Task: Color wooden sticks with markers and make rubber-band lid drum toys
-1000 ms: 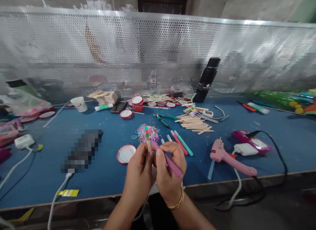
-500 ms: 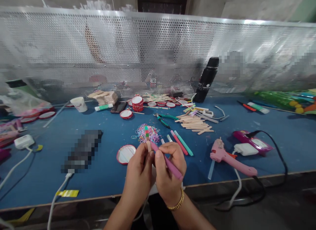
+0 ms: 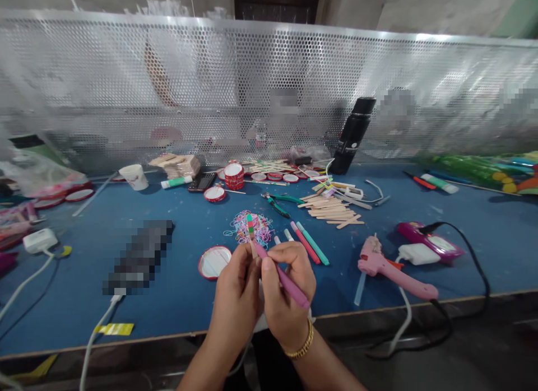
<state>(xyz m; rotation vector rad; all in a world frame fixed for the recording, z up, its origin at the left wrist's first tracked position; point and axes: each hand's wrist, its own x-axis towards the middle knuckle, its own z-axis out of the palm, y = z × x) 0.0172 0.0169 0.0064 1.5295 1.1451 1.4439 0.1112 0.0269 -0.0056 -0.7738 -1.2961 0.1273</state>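
Observation:
My left hand (image 3: 239,284) pinches a wooden craft stick (image 3: 250,228) upright, its top end coloured in green and red bands. A pink-purple marker (image 3: 290,283) lies in my right hand (image 3: 288,290), closed in a writing grip, with its tip against the stick just below the bands. The stick's lower end is hidden by my fingers. Behind the stick lies a heap of coloured rubber bands (image 3: 263,228). A red-rimmed lid (image 3: 213,263) sits left of my left hand. More markers, among them a teal marker (image 3: 313,244) and a red marker (image 3: 303,242), lie beyond my right hand.
Plain craft sticks (image 3: 332,209) and teal-handled pliers (image 3: 279,205) lie farther back. At right are a pink glue gun (image 3: 393,273) and cables. A phone (image 3: 140,256) on a white cable lies left. A black bottle (image 3: 353,136) stands near the perforated metal screen (image 3: 202,88).
The marker's tip has shifted slightly up and left along the stick, and my right fingers have moved a little with it. My left hand keeps its place.

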